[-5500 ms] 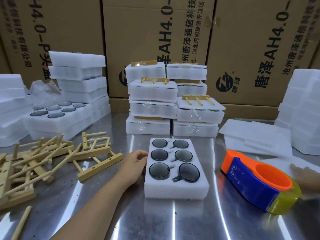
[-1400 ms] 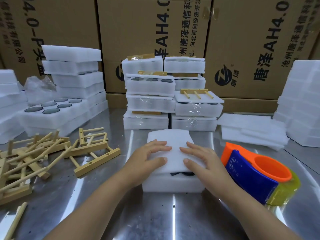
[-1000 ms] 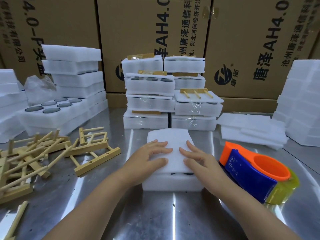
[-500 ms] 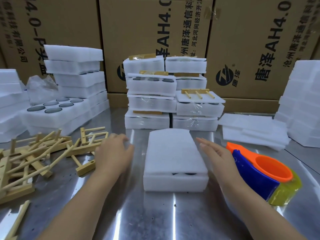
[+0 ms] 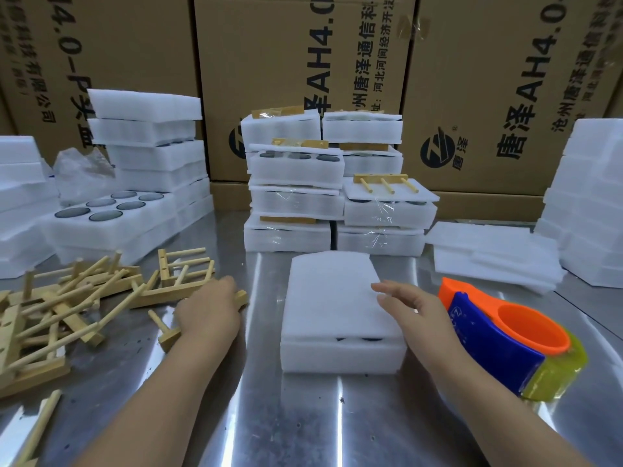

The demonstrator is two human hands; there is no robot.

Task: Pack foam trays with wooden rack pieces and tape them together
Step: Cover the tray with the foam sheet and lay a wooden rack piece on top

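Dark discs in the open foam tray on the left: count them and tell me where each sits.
6, all in the open foam tray. Far row, left to right: disc, disc, disc. Near row: disc, disc, disc. None seems hidden there.

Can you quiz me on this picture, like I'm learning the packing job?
1. True or false: the right hand holds the tape dispenser.
2. Which hand is over the wooden rack pieces? A) left hand B) right hand
3. Count the pegs on the rack piece atop the taped tray stack: ____
Key: 1 false, it is open over the foam cover. 2 A. 3 three.
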